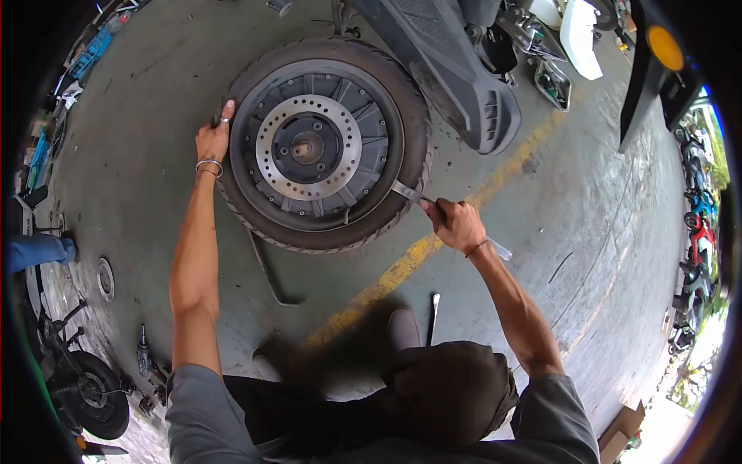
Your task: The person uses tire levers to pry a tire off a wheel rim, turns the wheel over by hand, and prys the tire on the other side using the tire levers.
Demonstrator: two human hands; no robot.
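"Two hands on the wheel (pixel 309 148)?"
"Left hand (pixel 214 141) only: fingers curled at the tire's (pixel 325 240) left edge. Right hand (pixel 457 224) is clenched around a metal lever (pixel 410 192), tip at the lower-right rim (pixel 380 198)."
"Wheel position?"
"Ahead of me, brake disc (pixel 352 147) facing me, beside the grey panel (pixel 456 85). Slim bar (pixel 434 319) on the floor (pixel 510 309) near my shoe (pixel 403 329)."

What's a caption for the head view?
Left hand on black rubber tire around perforated silver metal disc; right hand gripping flat silver metal lever at tire's inner edge.
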